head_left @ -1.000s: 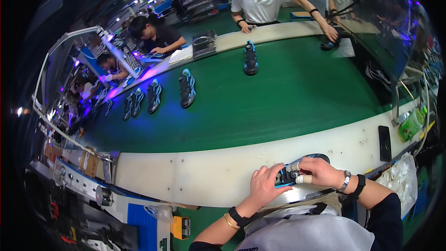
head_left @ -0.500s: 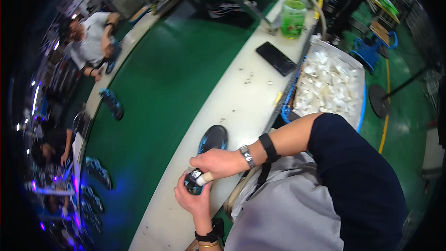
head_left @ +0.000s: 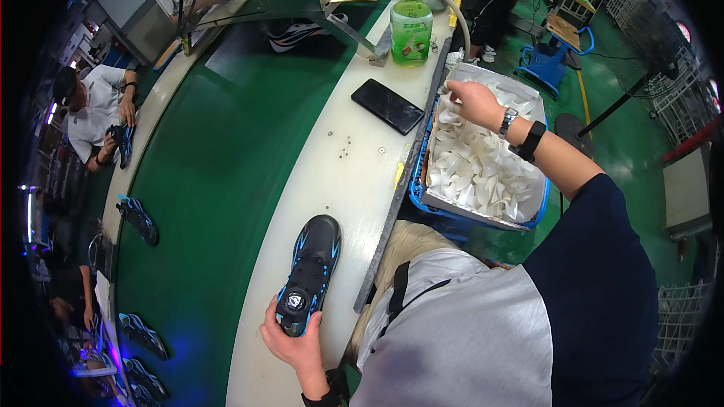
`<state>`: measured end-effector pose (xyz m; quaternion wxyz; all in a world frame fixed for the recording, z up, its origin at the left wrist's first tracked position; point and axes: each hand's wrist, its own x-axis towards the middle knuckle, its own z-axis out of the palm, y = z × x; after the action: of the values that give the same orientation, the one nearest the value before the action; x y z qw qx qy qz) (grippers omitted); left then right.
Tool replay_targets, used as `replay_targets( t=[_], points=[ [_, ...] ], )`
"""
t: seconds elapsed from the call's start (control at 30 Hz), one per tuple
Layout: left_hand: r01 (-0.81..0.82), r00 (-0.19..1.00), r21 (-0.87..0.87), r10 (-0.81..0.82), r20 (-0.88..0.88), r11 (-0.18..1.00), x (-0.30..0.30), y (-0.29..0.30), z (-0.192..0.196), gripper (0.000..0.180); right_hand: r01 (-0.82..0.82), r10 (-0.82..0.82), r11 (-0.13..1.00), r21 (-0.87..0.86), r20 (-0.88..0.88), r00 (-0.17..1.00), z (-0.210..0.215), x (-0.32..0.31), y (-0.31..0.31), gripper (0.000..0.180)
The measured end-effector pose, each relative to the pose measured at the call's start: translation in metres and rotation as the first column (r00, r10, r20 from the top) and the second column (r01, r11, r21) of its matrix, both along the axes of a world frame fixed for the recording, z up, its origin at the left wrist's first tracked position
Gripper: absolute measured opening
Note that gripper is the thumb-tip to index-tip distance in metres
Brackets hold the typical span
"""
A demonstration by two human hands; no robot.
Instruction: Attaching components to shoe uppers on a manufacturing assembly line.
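My left hand (head_left: 290, 339) has its grip closed around the heel of the black and blue shoe (head_left: 309, 275), which lies on the pale surface (head_left: 339, 181) close in front of me. The shoe's long axis runs away from me, heel toward my body, toe pointing up along the surface, and it sits near the surface's right edge. Left of it the surface meets the green belt (head_left: 204, 181); ahead of the toe the pale strip is bare up to a few small screws (head_left: 343, 154). Further on, my right hand (head_left: 471, 102) reaches into the blue bin (head_left: 483, 215) of white paper pieces (head_left: 483, 166), fingers curled down on them; whether they hold one I cannot tell. Beyond lie a black phone (head_left: 388, 105) and a green bottle (head_left: 411, 26).
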<state>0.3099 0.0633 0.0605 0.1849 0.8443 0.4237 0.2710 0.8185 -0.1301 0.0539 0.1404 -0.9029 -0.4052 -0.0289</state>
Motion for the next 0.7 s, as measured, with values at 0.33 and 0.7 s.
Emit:
replay_targets(
  t=[0.33,0.7],
  points=[
    [0.055,0.998,-0.009,-0.055,0.005,0.998,-0.004,0.004,0.000,0.075,-0.118,0.104,0.979,0.166,0.089,0.991,-0.043,-0.002,-0.006,0.022],
    [0.291,0.925,-0.146,-0.240,0.294,0.945,0.003,-0.013,0.068,0.050,-0.525,0.690,0.641,0.559,-0.720,0.076,0.074,-0.195,0.100,0.046]
  ],
)
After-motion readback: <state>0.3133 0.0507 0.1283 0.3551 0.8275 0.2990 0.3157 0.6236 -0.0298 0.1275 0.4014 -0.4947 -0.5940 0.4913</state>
